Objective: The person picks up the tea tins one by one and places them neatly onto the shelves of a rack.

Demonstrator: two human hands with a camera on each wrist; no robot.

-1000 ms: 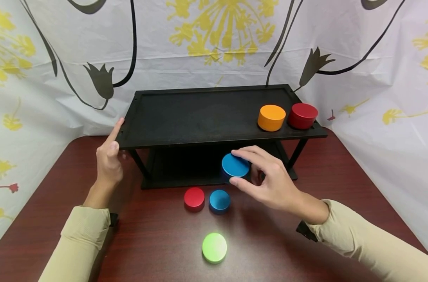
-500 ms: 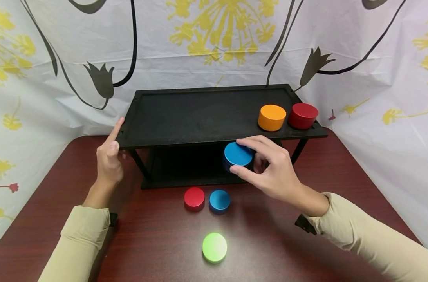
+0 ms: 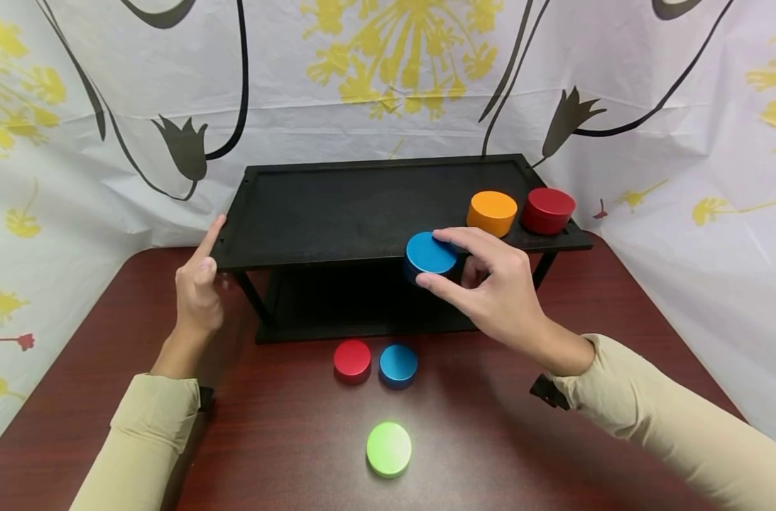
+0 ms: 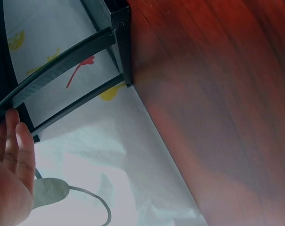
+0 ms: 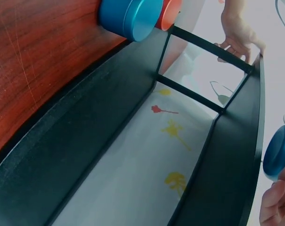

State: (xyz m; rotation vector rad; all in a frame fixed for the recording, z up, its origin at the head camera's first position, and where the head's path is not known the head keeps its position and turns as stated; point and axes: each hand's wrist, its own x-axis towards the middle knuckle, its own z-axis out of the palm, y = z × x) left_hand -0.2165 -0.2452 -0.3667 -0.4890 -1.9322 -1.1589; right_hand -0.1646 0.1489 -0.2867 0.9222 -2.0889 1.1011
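- Your right hand (image 3: 499,287) pinched a blue cylinder (image 3: 429,254) between curved thumb and fingers, near the upper front edge of the black two-tier shelf (image 3: 349,213).
- Your left hand (image 3: 198,287) touched the shelf's left end, index finger extended.
- Left wrist view: straight fingers at the upper side rail (image 4: 62,66), hidden overhead.
- Head view alone: lime-green disc (image 3: 389,449) on the table.

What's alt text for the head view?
Right hand holds a blue cylinder by the front edge of a black shelf, whose left end the left hand touches. An orange cylinder and a dark red cylinder stand at the right of its top. On the table in front are a red cylinder, a second blue cylinder and a green cylinder.
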